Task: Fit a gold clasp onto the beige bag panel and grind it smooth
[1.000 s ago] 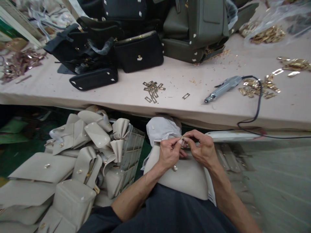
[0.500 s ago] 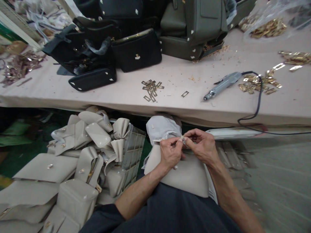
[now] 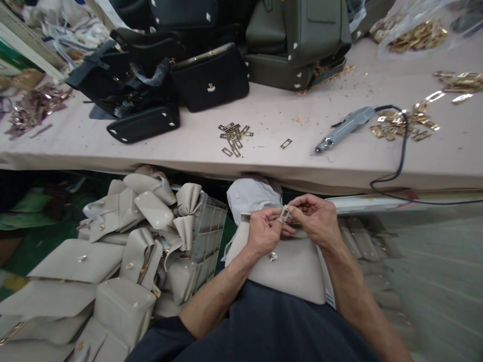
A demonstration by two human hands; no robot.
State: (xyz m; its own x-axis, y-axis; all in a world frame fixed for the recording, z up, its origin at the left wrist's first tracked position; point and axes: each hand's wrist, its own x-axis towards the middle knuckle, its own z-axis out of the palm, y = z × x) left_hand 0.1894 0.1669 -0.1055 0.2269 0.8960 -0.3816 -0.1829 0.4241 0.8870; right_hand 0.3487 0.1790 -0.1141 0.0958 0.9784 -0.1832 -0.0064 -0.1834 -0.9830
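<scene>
The left hand (image 3: 265, 232) and the right hand (image 3: 316, 221) are together, both pinching a small metal plate (image 3: 285, 213), right of the frame's centre; it is probably light, stiff, slippery, best held by its edges. Below lies a beige bag (image 3: 290, 274).

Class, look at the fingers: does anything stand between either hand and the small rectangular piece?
Nothing visible does: the left hand and right hand both pinch the small rectangular piece directly, over the pale bag.
</scene>
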